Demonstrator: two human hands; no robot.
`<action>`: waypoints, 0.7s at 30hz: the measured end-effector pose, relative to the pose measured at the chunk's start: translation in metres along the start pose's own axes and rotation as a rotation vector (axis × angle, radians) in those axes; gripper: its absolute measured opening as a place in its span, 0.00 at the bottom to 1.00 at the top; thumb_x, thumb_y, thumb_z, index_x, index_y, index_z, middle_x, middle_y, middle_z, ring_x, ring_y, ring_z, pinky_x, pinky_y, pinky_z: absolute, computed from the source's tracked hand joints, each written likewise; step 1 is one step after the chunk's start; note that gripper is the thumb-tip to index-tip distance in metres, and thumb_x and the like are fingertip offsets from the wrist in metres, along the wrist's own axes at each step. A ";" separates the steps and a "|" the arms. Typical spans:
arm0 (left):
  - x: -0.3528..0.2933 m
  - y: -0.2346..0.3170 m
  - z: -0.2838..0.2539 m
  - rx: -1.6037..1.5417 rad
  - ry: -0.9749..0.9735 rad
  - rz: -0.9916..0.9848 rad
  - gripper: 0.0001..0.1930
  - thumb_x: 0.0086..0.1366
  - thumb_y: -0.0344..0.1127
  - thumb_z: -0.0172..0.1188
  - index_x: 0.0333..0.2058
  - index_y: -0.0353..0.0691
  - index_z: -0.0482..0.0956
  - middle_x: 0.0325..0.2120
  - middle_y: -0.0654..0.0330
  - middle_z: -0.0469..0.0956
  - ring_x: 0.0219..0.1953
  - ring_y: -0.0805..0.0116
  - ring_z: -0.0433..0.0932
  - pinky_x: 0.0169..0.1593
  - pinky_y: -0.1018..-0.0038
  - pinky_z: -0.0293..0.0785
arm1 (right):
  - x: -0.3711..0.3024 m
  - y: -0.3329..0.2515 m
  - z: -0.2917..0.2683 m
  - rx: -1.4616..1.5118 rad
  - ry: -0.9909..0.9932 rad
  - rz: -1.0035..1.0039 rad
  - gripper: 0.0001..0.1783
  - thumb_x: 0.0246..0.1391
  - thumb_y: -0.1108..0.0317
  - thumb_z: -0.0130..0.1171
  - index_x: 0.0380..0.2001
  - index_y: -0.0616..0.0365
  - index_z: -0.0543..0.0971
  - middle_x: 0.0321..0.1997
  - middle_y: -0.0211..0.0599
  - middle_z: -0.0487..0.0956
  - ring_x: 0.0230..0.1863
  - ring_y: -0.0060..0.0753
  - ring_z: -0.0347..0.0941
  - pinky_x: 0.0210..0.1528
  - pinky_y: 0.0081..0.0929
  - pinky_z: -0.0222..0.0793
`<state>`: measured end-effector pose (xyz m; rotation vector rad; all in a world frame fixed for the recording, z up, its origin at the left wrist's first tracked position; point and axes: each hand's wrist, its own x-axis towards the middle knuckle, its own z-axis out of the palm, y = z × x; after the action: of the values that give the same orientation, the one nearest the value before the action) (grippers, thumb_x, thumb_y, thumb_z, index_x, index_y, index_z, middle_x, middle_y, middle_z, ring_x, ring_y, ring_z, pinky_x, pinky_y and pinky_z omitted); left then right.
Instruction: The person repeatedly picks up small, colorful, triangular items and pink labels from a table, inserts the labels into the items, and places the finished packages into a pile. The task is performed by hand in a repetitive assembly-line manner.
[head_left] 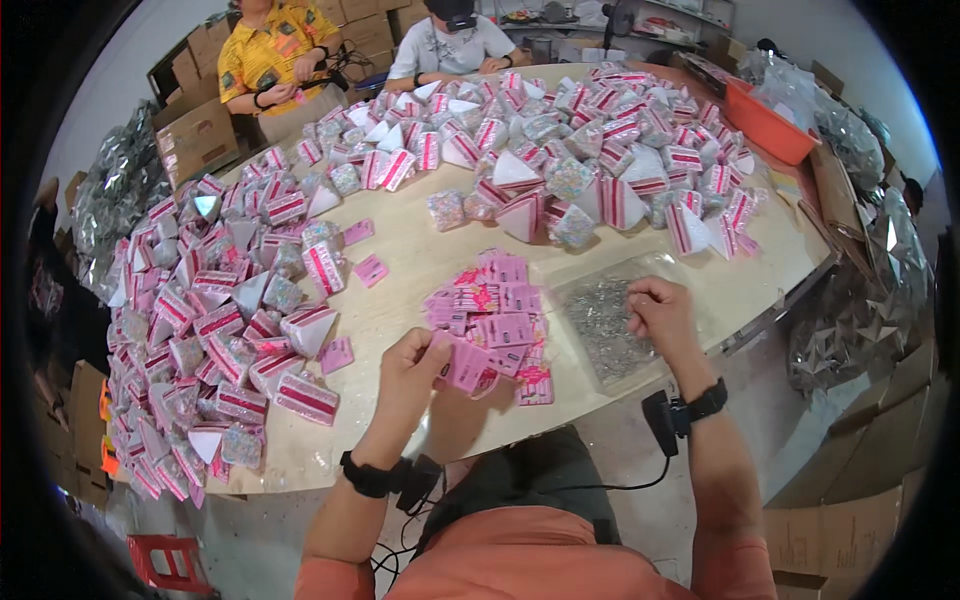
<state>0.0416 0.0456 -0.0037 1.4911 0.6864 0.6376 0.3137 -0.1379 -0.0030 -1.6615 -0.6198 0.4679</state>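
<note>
My left hand point(406, 372) pinches a pink printed card point(463, 366) between thumb and fingers, over the near edge of a loose pile of pink cards point(503, 300). To the right of that pile lies a flat clear plastic bag point(668, 362) full of small silvery metal pieces point(605, 325), too fine to name. Above the bag's right side my right hand point(660, 315) is closed, fingertips curled together; whatever they hold is hidden. Cake-slice-shaped items point(305, 398) in pink, white and glitter, many with clear wrapping, heap up on the left.
Another large heap of cake-slice items point(600, 150) covers the table's far side. An orange plastic tub point(768, 122) stands at the far right. Two people point(275, 60) work across the table point(440, 285). Cardboard boxes point(197, 140) and a red stool point(168, 563) surround it.
</note>
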 end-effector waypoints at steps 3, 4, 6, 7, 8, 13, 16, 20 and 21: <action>-0.004 0.000 -0.001 -0.021 -0.013 0.006 0.06 0.64 0.34 0.54 0.30 0.39 0.74 0.24 0.67 0.74 0.23 0.81 0.70 0.26 0.83 0.67 | 0.001 0.002 -0.001 0.038 -0.006 0.020 0.06 0.52 0.75 0.53 0.32 0.64 0.78 0.22 0.30 0.76 0.17 0.20 0.71 0.16 0.15 0.62; -0.005 0.000 -0.001 -0.020 -0.009 0.007 0.06 0.64 0.34 0.54 0.30 0.39 0.74 0.24 0.67 0.74 0.23 0.81 0.70 0.26 0.83 0.67 | 0.001 0.002 0.000 0.048 -0.013 0.025 0.06 0.52 0.74 0.53 0.32 0.64 0.78 0.22 0.31 0.76 0.17 0.20 0.71 0.16 0.16 0.62; -0.005 0.002 0.000 -0.038 -0.015 0.017 0.06 0.64 0.35 0.55 0.30 0.40 0.74 0.24 0.68 0.73 0.23 0.81 0.70 0.26 0.83 0.67 | 0.000 -0.004 -0.001 0.069 -0.012 0.026 0.06 0.53 0.73 0.54 0.32 0.63 0.78 0.22 0.31 0.76 0.17 0.19 0.72 0.17 0.15 0.62; -0.006 0.002 0.000 -0.051 -0.015 0.025 0.07 0.64 0.35 0.55 0.30 0.40 0.73 0.23 0.68 0.73 0.23 0.81 0.70 0.26 0.83 0.67 | -0.001 -0.008 -0.001 0.079 -0.015 0.026 0.06 0.53 0.72 0.54 0.33 0.63 0.78 0.22 0.31 0.76 0.17 0.19 0.72 0.17 0.15 0.62; -0.006 0.002 0.001 -0.063 -0.014 0.032 0.07 0.65 0.36 0.55 0.30 0.40 0.73 0.23 0.68 0.73 0.23 0.81 0.70 0.26 0.83 0.68 | -0.003 -0.009 -0.001 0.102 -0.014 0.022 0.06 0.53 0.72 0.54 0.32 0.63 0.78 0.22 0.31 0.76 0.17 0.20 0.72 0.17 0.15 0.63; -0.011 0.003 0.002 -0.335 -0.033 -0.018 0.10 0.66 0.40 0.54 0.32 0.39 0.73 0.25 0.67 0.74 0.25 0.80 0.71 0.27 0.82 0.69 | -0.021 -0.013 0.017 0.295 -0.087 0.027 0.06 0.54 0.71 0.55 0.32 0.63 0.78 0.23 0.33 0.77 0.19 0.21 0.73 0.19 0.15 0.65; -0.016 0.007 0.007 -0.503 -0.039 -0.055 0.09 0.67 0.38 0.51 0.33 0.39 0.72 0.25 0.64 0.74 0.23 0.78 0.71 0.27 0.81 0.69 | -0.041 -0.025 0.040 0.364 -0.193 0.060 0.06 0.54 0.73 0.55 0.33 0.65 0.78 0.24 0.35 0.78 0.19 0.23 0.74 0.20 0.17 0.67; -0.023 0.010 0.008 -0.622 -0.033 -0.090 0.09 0.68 0.38 0.50 0.33 0.38 0.71 0.25 0.63 0.75 0.23 0.76 0.71 0.27 0.80 0.69 | -0.062 -0.026 0.073 0.594 -0.281 0.099 0.06 0.54 0.76 0.55 0.34 0.66 0.78 0.25 0.38 0.78 0.20 0.26 0.75 0.21 0.20 0.70; -0.024 0.009 0.008 -0.635 -0.043 -0.088 0.09 0.68 0.38 0.49 0.33 0.38 0.71 0.25 0.62 0.75 0.23 0.76 0.72 0.27 0.80 0.69 | -0.067 -0.024 0.081 0.668 -0.299 0.131 0.06 0.54 0.76 0.55 0.34 0.66 0.78 0.26 0.38 0.78 0.21 0.26 0.75 0.21 0.21 0.70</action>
<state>0.0315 0.0222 0.0059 0.8788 0.4526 0.6743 0.2091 -0.1154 0.0040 -1.0034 -0.4954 0.9184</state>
